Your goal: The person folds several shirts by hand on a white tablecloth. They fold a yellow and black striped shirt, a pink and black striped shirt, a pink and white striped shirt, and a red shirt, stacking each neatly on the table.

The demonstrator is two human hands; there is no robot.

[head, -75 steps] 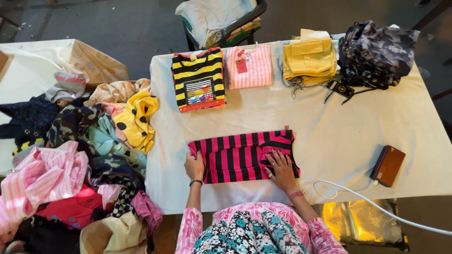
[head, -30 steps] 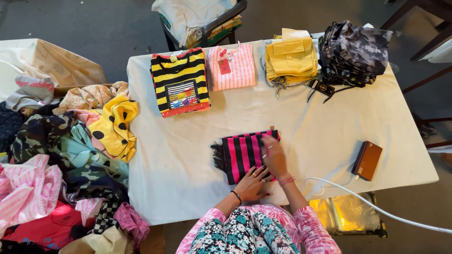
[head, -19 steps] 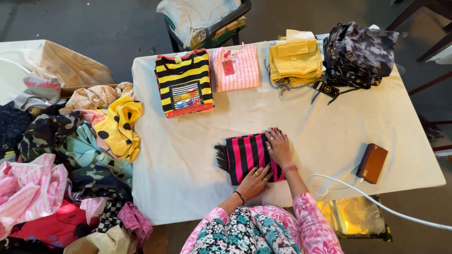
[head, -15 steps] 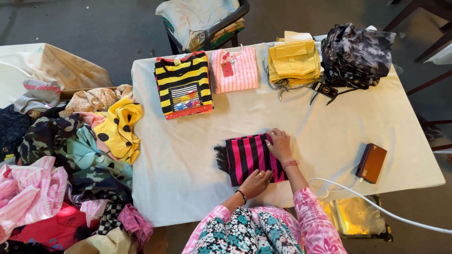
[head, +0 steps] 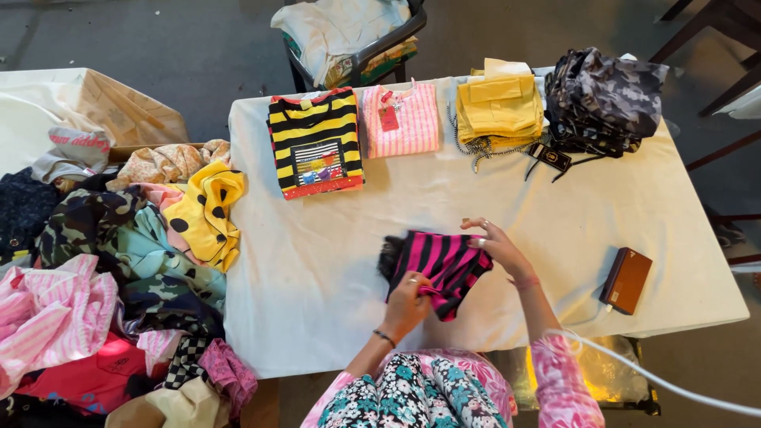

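Both hands grip the folded pink-and-black striped cloth garment, lifted just above the white-covered desk: left hand pinches its near edge, right hand its far corner. Keeping edges aligned and the layers taut should hold the fold.

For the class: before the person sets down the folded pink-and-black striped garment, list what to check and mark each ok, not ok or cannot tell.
1. Both hands grip it: left hand under the near edge, right hand on the far corner: ok.
2. Folded pink-and-black striped garment compact: a corner hangs loose: not ok.
3. Bare space on the white cloth-covered table: ok.
4. Row of folded stacks tidy, from the yellow-and-black striped top to the grey camouflage pile: ok.
5. Brown rectangular case clear of the garment: ok.
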